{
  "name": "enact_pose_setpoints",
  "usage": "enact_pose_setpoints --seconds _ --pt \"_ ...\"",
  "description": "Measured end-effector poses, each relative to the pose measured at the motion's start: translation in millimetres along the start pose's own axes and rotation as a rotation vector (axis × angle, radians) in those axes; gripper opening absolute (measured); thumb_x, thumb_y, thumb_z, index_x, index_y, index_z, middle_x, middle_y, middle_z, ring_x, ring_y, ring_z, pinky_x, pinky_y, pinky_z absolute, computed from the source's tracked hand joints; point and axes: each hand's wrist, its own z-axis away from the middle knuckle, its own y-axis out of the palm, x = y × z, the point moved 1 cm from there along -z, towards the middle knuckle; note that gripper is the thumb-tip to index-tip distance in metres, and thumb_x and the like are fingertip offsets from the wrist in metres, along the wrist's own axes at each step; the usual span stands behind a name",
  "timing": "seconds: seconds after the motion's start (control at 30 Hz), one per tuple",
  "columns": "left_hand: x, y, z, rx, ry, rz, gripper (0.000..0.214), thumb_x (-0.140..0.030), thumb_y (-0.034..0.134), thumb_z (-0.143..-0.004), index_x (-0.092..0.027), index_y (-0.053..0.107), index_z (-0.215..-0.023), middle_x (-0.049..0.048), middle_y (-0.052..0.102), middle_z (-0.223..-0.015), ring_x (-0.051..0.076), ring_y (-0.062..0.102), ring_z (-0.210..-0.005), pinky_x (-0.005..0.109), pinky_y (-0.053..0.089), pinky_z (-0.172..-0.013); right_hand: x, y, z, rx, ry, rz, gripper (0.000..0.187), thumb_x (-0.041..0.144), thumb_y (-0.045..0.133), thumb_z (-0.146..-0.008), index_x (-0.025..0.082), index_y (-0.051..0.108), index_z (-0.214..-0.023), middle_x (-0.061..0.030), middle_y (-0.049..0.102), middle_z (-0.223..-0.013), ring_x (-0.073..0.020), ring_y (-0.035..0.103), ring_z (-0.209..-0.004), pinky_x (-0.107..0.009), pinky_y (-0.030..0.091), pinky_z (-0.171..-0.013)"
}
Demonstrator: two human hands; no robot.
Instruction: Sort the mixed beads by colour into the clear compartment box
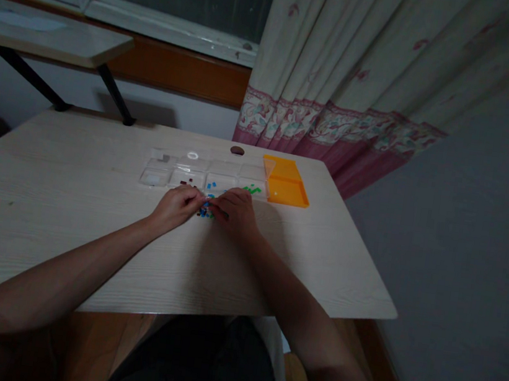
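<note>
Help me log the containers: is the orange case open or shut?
Open: the orange case lies spread on the table, its two halves one behind the other.

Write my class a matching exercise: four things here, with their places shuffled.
1. Small green pieces
2. Open orange plastic box
3. Small dark-reddish pieces
4. Multicoloured pile of small pieces

A. Right of the clear plastic boxes
B. Second clear box from left
C. Pale wood-grain table, between left hand and right hand
D. Fourth clear box from left

Pairs: 1-D, 2-A, 3-B, 4-C
</note>
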Motion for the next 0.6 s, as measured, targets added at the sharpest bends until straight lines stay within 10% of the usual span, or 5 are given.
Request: enact_pose_setpoints --seconds 0.3,0.6 --pt "-4 -0.4 -1 0.029 0.012 -0.033 0.043 -0.039 0.049 -0.101 -0.020 0.063 -0.065 0.0018 0.062 -0.064 0.016 0.059 -0.066 0.029 0.046 -0.066 3 -3 -3 0.016 0.013 0.006 0.021 0.040 0.064 -0.098 0.026 0.079 -0.102 -0.0043 0.077 -0.098 -0.0217 0.060 -0.105 -0.038 0.035 -0.102" --pt "0 -3.3 -2 -0.044 -0.060 -0.012 0.043 -0.045 0.041 -0.104 -0.021 0.075 -0.092 0.0062 0.075 -0.090 0.021 0.068 -0.089 0.035 0.053 -0.088 -36 -6 -10 -0.217 0.425 0.173 0.018 0.038 0.066 -0.095 0.025 0.079 -0.096 -0.0070 0.073 -0.105 -0.0268 0.054 -0.111 -0.043 0.033 -0.099"
